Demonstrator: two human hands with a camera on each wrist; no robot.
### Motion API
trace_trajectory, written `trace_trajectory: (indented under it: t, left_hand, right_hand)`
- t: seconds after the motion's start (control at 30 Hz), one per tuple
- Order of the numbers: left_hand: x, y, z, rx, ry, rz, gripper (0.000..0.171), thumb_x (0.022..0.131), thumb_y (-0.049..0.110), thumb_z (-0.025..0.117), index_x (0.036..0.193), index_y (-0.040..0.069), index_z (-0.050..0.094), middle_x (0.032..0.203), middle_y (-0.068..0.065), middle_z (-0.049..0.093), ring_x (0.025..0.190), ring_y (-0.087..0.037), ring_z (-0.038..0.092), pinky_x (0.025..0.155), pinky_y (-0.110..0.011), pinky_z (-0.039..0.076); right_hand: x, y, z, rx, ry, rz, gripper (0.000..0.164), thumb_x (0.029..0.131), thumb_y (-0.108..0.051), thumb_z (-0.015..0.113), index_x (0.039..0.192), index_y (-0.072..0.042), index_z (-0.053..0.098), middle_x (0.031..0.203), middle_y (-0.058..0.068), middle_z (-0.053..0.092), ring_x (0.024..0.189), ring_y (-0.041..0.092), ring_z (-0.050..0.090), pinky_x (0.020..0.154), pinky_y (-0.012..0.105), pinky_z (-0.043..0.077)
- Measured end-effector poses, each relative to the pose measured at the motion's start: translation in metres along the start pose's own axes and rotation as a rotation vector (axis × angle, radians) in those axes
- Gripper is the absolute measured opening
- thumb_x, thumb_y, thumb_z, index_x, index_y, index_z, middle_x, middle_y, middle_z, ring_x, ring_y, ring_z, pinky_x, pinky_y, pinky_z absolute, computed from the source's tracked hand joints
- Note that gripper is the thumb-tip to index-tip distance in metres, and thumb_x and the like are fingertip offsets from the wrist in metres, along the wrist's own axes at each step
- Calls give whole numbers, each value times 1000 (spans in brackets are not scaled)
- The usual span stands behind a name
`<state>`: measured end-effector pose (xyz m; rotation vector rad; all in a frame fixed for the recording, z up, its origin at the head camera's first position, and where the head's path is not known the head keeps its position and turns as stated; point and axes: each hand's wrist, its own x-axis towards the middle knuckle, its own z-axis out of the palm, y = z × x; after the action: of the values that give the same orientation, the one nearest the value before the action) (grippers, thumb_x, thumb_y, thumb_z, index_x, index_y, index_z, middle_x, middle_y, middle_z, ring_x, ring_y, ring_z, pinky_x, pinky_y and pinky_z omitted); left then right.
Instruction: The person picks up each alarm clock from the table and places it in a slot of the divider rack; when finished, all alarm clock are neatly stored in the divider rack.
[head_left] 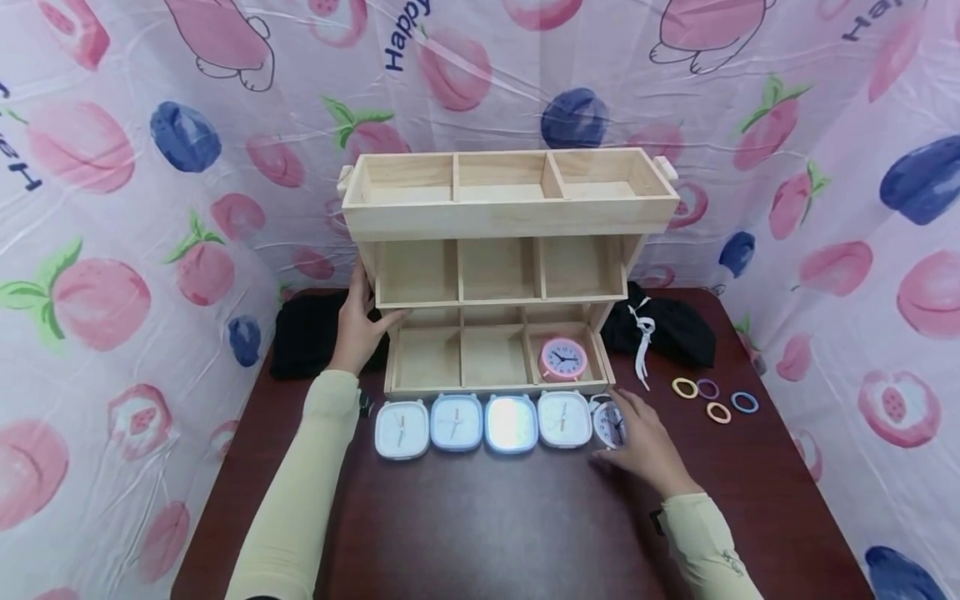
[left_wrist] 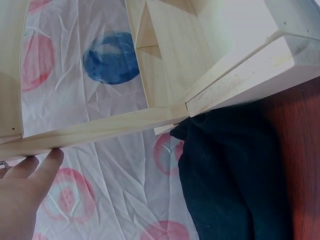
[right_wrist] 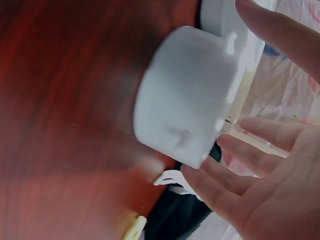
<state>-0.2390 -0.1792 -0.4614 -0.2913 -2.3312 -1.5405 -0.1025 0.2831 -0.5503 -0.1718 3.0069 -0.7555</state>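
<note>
A three-tier wooden organizer (head_left: 510, 218) stands at the back of the table, its trays divided into compartments. My left hand (head_left: 356, 329) is at its left side, with straight fingertips touching a wooden strut (left_wrist: 100, 129) in the left wrist view. A round pink alarm clock (head_left: 562, 360) sits in the bottom tray's right compartment. In front of the organizer, my right hand (head_left: 647, 442) spreads its fingers around a small white alarm clock (head_left: 609, 425), whose white casing (right_wrist: 185, 95) shows in the right wrist view. Some fingertips are close to the casing; I cannot tell whether they touch.
Several square clocks, among them a white one (head_left: 402, 430) and a blue one (head_left: 456, 422), line up before the organizer. Black cloth (head_left: 303, 333) lies left, a black drawstring bag (head_left: 667, 333) right. Several rings, one blue (head_left: 745, 402), lie at the right.
</note>
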Motion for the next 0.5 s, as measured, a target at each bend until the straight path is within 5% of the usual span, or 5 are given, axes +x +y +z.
trace_trajectory:
  t: [0.5]
  left_hand:
    - [0, 4, 0, -5, -2, -1, 115, 91, 0, 83, 174, 22, 6, 180, -11, 19, 164, -33, 27, 129, -59, 37]
  right_hand:
    - [-10, 11, 3, 31, -37, 32, 91, 77, -19, 97, 154, -2, 53, 160, 29, 42, 141, 52, 46, 113, 72, 46]
